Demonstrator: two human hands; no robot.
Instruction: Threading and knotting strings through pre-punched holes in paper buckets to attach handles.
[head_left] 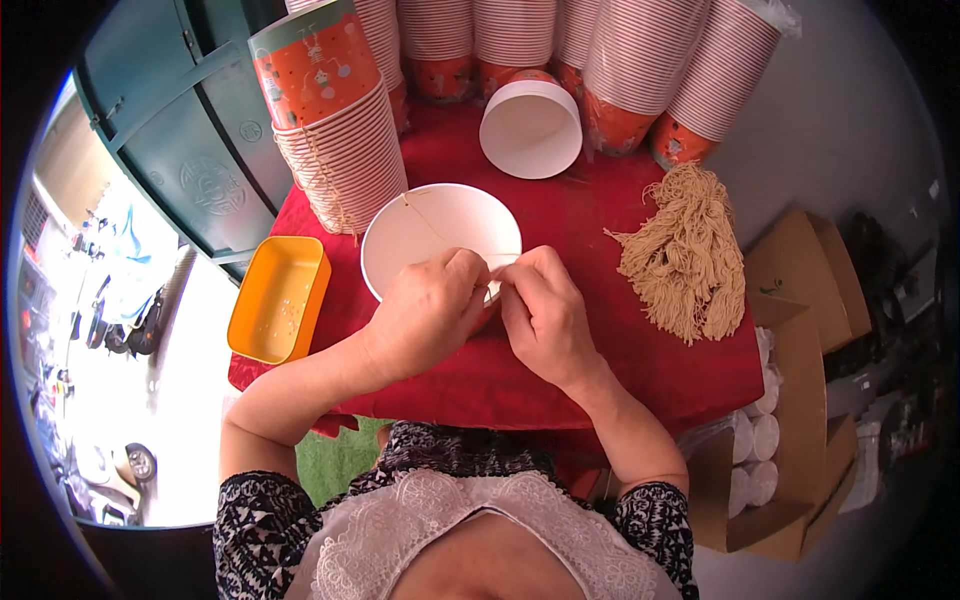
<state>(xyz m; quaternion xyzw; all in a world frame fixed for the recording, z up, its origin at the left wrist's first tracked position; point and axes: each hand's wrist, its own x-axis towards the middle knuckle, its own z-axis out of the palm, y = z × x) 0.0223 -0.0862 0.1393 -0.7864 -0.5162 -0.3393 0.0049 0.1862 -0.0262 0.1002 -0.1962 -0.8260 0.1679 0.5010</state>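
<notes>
The left hand (432,302) and right hand (546,312) apparently pinch thin cord (428,222), a bowl (390,245) just beyond the grip; likely tying, next needing even tension.

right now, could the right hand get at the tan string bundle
Probably yes: only red cloth lies between the right hand and the tan string bundle, though that hand is busy by the white bowl.

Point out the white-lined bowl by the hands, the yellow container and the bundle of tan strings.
White-lined bowl (468,222): head view, inner wall.
Yellow container (266,288): head view, bare part of its inside.
Bundle of tan strings (690,255): head view, middle of the bundle.
</notes>
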